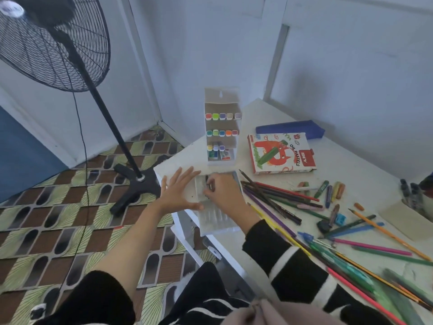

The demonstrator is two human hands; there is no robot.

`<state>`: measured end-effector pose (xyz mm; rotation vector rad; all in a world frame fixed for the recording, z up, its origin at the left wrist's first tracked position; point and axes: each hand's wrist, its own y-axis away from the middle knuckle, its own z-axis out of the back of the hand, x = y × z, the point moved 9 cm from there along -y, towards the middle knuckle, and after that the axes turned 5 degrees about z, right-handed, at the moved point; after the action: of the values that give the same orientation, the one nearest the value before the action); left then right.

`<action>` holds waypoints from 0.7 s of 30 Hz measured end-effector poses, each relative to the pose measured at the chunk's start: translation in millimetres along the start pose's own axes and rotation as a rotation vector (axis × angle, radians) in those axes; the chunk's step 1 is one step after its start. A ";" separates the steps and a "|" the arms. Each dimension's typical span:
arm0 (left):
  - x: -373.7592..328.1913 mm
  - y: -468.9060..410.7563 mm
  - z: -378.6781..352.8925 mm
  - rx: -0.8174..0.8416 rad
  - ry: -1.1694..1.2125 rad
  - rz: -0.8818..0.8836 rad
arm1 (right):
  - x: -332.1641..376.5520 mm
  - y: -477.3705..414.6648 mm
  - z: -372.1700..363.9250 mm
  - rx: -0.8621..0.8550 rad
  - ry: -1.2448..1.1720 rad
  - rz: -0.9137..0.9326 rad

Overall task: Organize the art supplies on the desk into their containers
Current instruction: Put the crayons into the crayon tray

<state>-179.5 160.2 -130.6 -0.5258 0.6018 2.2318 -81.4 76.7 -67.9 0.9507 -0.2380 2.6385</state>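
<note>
The person leans over the near corner of the white desk [351, 160], working at a ribbed white plastic tray [215, 219] that lies in front of and to the left of the oil pastels box [281, 152], its near end reaching past the desk edge. The left hand [179, 192] lies flat at the side of the tray farthest from the box, fingers [187, 174] straight and spread wide, holding nothing and apparently steadying the tray. The right hand [223, 192] is over the tray's far end, fingers curled tight and pinching a small dark piece [207, 181]; what that piece is I cannot tell. To my eye a stick is being seated into one of the tray's slots. Loose oil pastels [332, 190] lie on the desk in front of the box and to its right, beside a fan of coloured pencils [281, 195] and a blue sharpener [340, 218]. A tiered marker stand [221, 127] stands just left of the box, and a blue pencil case [290, 129] lies behind it. Most of the work looks undone. The next move likely calls for letting go of the piece once it sits flat, then reaching right for another pastel while the left hand keeps the overhanging tray from tipping off the desk.
</note>
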 end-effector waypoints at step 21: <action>0.0 -0.3 0.4 -0.001 0.023 -0.006 | 6.8 -1.2 -19.8 0.062 0.142 0.098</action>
<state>-179.4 160.5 -130.2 -0.5540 0.6101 2.2235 -97.5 84.7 -78.5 0.7845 -0.1736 2.8033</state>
